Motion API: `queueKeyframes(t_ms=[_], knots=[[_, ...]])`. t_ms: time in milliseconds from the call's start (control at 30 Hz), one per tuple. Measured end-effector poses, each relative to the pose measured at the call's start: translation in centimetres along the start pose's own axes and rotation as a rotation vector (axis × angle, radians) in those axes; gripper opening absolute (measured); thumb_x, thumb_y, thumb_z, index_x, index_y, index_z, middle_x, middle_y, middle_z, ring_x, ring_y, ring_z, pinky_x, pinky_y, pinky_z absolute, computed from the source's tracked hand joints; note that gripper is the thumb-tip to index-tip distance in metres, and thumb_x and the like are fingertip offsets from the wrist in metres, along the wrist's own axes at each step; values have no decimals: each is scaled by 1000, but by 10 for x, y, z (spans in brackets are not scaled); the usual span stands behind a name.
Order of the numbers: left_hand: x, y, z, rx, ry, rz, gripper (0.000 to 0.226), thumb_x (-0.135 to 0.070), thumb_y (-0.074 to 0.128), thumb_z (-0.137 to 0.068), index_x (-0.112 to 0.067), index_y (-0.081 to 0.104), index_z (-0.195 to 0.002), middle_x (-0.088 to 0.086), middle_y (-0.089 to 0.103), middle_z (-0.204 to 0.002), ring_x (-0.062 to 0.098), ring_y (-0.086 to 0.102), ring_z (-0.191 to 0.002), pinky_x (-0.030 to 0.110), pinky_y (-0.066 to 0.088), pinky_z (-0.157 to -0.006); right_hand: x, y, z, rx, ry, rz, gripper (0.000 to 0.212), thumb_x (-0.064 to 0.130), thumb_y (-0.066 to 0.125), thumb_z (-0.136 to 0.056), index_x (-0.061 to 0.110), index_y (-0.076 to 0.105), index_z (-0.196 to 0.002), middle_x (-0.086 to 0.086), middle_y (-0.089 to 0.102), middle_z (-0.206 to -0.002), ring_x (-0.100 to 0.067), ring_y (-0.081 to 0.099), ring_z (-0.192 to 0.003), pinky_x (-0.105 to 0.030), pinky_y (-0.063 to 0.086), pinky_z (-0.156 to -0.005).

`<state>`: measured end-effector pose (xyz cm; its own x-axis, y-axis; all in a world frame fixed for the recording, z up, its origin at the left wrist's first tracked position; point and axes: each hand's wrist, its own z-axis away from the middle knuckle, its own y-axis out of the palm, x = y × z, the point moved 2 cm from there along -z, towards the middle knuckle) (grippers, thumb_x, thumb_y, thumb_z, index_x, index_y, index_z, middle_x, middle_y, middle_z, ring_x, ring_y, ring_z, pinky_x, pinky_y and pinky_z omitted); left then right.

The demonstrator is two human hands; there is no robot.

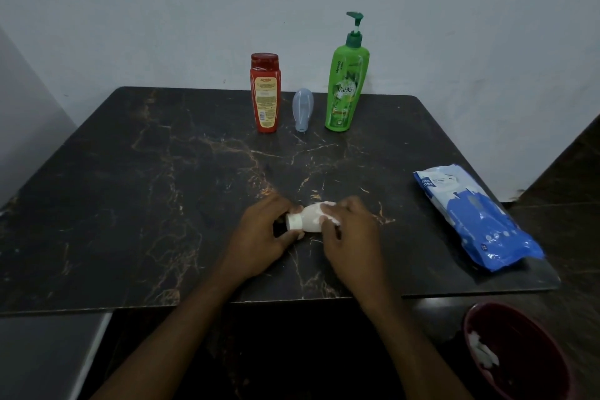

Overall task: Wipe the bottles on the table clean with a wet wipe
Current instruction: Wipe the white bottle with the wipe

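White bottle (310, 221) gripped by left hand (263, 237), right hand (352, 232) clutching wipe (327, 204), blue pack (474, 217) nearby, green bottle (345, 91) behind

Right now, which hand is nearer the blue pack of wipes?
The right hand. It sits left of the blue wipes pack, apart from it, pressing a wipe on the small white bottle. The left hand grips the bottle's cap end, farther left.

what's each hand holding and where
The left hand grips the white bottle at its cap end; the right hand holds a wet wipe round its body.
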<state>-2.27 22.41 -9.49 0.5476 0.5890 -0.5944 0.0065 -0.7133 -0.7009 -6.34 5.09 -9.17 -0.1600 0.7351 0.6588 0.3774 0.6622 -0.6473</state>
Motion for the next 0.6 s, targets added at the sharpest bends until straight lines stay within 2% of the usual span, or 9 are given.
queueKeyframes(t_ms=[67, 133, 200, 267, 333, 433, 533, 600], knots=[[0, -1, 1, -24, -18, 25, 38, -15, 89, -73, -18, 68, -105, -12, 64, -100, -2, 58, -91, 10, 42, -76, 5, 5, 4, 39, -71, -34, 23, 12, 64, -90, 11, 71, -112, 5, 56, -101, 0, 50, -87, 0, 34, -79], [-1, -2, 1, -43, -46, 53, 39, -13, 89, -72, -19, 66, -102, -12, 65, -99, 0, 60, -91, 8, 42, -76, -1, 2, 0, 0, -19, -60, 22, 13, 67, -88, 12, 72, -109, 3, 61, -103, -2, 54, -90, 1, 33, -79], [-2, -2, 1, -52, -64, 62, 40, -12, 90, -70, -20, 64, -101, -12, 66, -99, 3, 61, -91, 9, 44, -75, -8, -3, -5, -55, 60, -63, 21, 14, 70, -86, 13, 72, -108, 1, 62, -102, -10, 60, -92, -5, 35, -76], [-2, -2, 0, -61, -62, 61, 41, -12, 90, -70, -20, 64, -100, -11, 67, -99, 4, 62, -90, 16, 48, -76, -8, -4, -7, -67, 82, -66, 22, 13, 70, -87, 13, 72, -108, 1, 61, -102, -12, 61, -91, -7, 35, -77], [-1, -3, 1, -69, -40, 56, 40, -9, 89, -70, -18, 63, -99, -9, 67, -101, 5, 62, -92, 24, 51, -79, 3, -1, -5, -22, 13, -75, 21, 11, 67, -88, 12, 71, -109, 3, 59, -103, -7, 58, -90, -4, 37, -78], [-3, -4, 2, -73, 13, 41, 40, -6, 88, -70, -15, 61, -98, -5, 66, -103, 7, 62, -95, 28, 50, -82, 13, 2, -2, 44, -132, -89, 22, 9, 63, -90, 12, 71, -110, 4, 56, -101, -3, 55, -86, -8, 42, -78], [-5, -4, 2, -68, 34, 14, 39, -7, 88, -71, -16, 61, -98, -5, 63, -103, 10, 61, -94, 29, 49, -81, 5, -6, -11, -38, -31, -47, 23, 12, 64, -90, 19, 71, -112, 6, 55, -102, -2, 54, -86, -4, 39, -77], [-5, -3, 2, -62, 43, 7, 38, -8, 87, -72, -16, 61, -99, -5, 62, -104, 10, 60, -95, 28, 49, -82, 6, -8, -13, -23, -25, -36, 24, 12, 62, -91, 19, 71, -112, 7, 54, -102, -3, 54, -87, -4, 40, -78]])
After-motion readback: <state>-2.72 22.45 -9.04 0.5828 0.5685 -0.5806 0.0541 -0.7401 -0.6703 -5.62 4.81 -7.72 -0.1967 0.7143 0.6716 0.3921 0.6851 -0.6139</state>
